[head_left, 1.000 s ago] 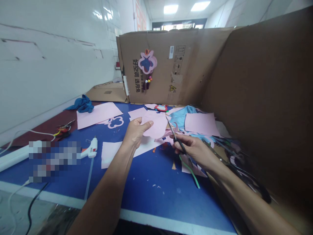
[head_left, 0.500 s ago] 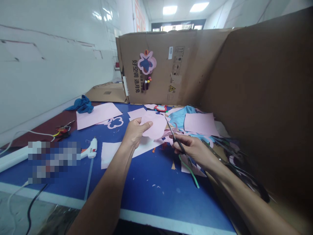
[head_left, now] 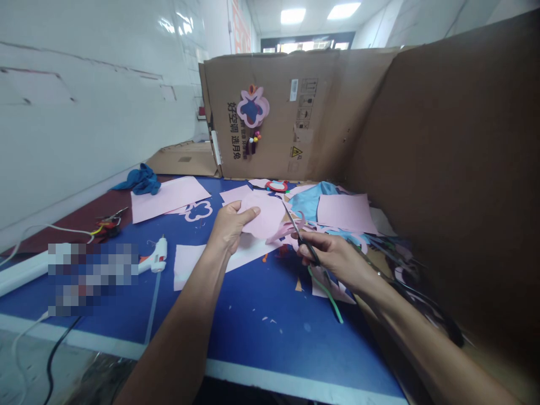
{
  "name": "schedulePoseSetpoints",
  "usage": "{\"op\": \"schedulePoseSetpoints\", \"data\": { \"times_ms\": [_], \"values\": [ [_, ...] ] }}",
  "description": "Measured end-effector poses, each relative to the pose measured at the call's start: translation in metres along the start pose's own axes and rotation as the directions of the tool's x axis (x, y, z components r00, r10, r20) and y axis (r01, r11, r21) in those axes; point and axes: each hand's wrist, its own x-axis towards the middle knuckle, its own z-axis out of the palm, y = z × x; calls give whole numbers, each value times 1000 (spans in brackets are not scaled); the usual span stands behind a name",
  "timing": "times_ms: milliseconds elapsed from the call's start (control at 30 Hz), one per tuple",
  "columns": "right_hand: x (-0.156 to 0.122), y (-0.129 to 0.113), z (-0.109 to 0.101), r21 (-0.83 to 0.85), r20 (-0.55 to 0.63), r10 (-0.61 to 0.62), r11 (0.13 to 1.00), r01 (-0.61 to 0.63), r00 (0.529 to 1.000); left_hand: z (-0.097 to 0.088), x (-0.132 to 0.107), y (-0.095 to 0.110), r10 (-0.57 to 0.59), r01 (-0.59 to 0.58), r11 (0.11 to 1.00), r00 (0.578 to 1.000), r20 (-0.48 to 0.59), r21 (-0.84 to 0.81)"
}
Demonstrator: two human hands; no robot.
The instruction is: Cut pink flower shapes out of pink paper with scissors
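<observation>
The left hand (head_left: 230, 226) pinches a rounded pink paper piece (head_left: 264, 216) by its near edge, lifted above the bench (head_left: 261, 332). Just right of it, the right hand (head_left: 333, 256) is closed around scissors (head_left: 300, 235), whose blades seem to meet the paper's edge. A glue gun (head_left: 156, 256) lies well left of the left hand.

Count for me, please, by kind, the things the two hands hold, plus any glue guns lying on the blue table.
Pink paper cutout, in the left hand: 1
Scissors, in the right hand: 1
Hot glue gun: 1
Total: 3
</observation>
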Motion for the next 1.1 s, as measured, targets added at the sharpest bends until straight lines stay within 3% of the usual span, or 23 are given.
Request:
{"op": "schedulePoseSetpoints", "data": {
  "times_ms": [467,667,1100],
  "values": [
    [3,13,-2,-34,-45,24,999,-25,999,-1,-1,1,30,-30,999,1000,-4,17],
    [1,8,-2,-50,-24,17,999,-19,1000,-1,-1,1,15,-15,1000,1000,-2,6],
    [2,8,2,19,-76,14,1000,-13,997,5,1,-3,-165,162,940,986,16,-299]
  ]
}}
